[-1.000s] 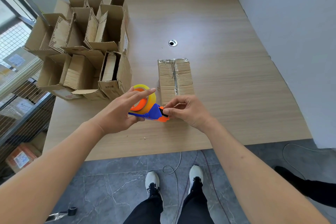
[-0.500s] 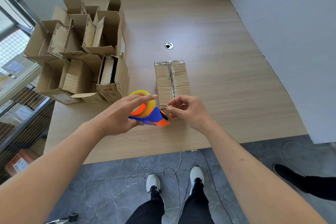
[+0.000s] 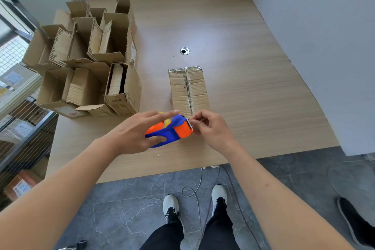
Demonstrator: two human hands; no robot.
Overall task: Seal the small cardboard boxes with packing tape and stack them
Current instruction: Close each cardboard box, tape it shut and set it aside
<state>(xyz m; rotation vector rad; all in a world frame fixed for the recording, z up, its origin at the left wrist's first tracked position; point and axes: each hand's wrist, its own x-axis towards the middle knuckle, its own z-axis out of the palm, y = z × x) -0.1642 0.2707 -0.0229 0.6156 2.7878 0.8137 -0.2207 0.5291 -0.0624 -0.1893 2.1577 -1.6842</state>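
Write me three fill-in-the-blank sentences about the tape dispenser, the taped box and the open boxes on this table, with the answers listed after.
1. The left hand holds the blue and ____ tape dispenser.
2. The right hand pinches at the dispenser's ____ end, just in front of the taped box.
3. The open boxes stand on the ____ side of the table from the person's view.

Answers: orange; cutter; left
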